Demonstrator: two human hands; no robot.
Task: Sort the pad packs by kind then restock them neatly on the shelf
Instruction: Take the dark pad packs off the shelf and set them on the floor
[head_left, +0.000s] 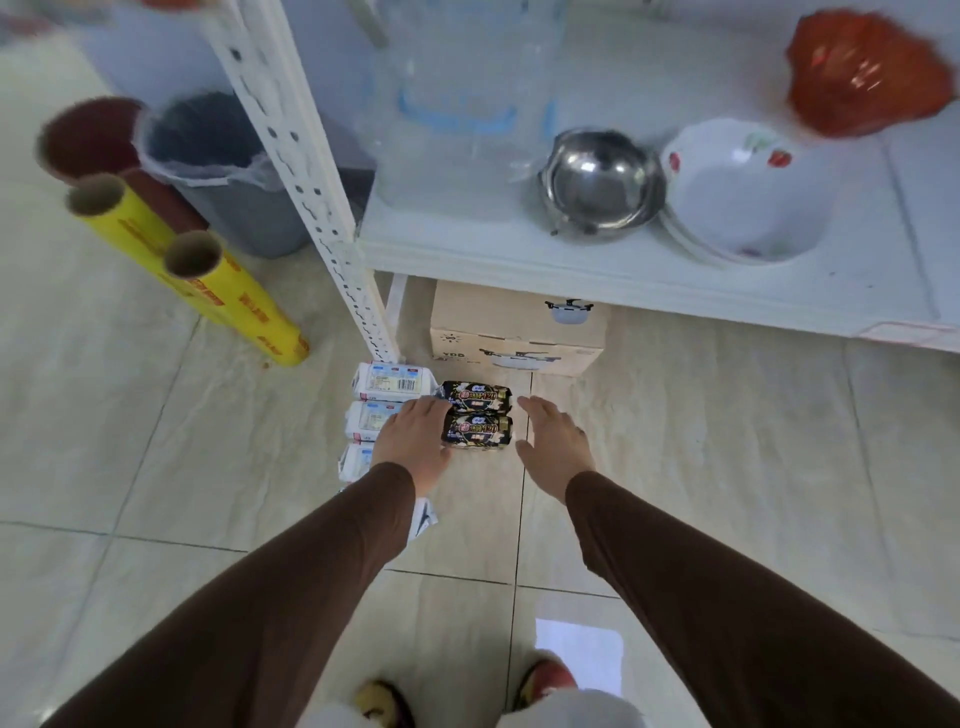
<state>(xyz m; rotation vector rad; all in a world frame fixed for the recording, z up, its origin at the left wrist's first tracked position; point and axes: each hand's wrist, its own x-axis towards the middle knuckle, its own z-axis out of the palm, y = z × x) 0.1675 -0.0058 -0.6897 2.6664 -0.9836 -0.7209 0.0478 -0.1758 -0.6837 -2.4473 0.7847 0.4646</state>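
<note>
Two black pad packs (477, 415) lie side by side on the tiled floor in front of the shelf. To their left runs a column of white pad packs (392, 383), partly hidden under my left arm. My left hand (415, 439) rests fingers spread at the left end of the black packs, touching them and covering part of a white pack. My right hand (553, 441) hovers open just right of the black packs, with a small gap. Neither hand grips anything.
The white shelf (519, 260) carries a steel bowl (602, 179), a white bowl (737, 192), a clear container and an orange item. A cardboard box (519, 332) sits under it. Yellow film rolls (228, 296) and a grey bin (228, 176) stand at left. My feet show at the bottom.
</note>
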